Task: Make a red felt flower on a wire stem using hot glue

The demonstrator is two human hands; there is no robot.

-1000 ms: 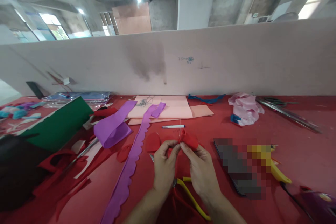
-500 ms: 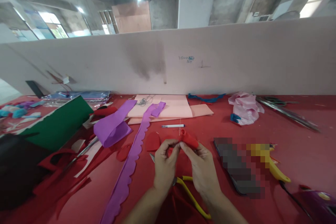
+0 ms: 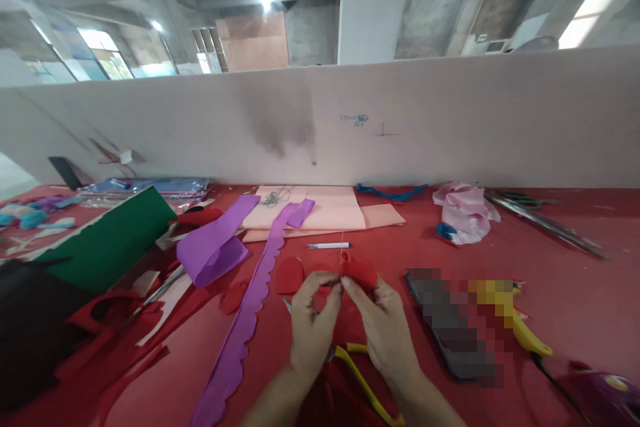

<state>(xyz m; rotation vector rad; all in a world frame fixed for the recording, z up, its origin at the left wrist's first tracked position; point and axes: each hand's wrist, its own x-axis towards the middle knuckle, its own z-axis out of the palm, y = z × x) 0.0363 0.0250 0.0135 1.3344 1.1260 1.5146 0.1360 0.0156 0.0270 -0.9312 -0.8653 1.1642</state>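
Observation:
A small rolled piece of red felt (image 3: 363, 271) is in my right hand (image 3: 393, 323), its thumb and fingers closed on it. My left hand (image 3: 315, 313) is pinched at the left end of the roll, the fingertips of both hands meeting there. A thin pale strand, wire or thread, stands up from the roll's left end. What exactly lies between my left fingertips is hidden. Yellow-handled scissors or pliers (image 3: 367, 383) lie under my wrists, partly covered. Left of my hands is a rounded red felt piece (image 3: 291, 276).
A purple scalloped strip (image 3: 240, 347) and a purple band (image 3: 205, 253) lie left. Behind are a marker (image 3: 329, 245) and pale pink sheets (image 3: 335, 205). A phone (image 3: 450, 327), blurred over, and a yellow corded tool (image 3: 530, 337) are right. A white partition (image 3: 450, 127) rises behind.
The view has tilted slightly upward, so the table sits a little lower. Both hands stay on the red felt roll, with barely any shift of the fingers.

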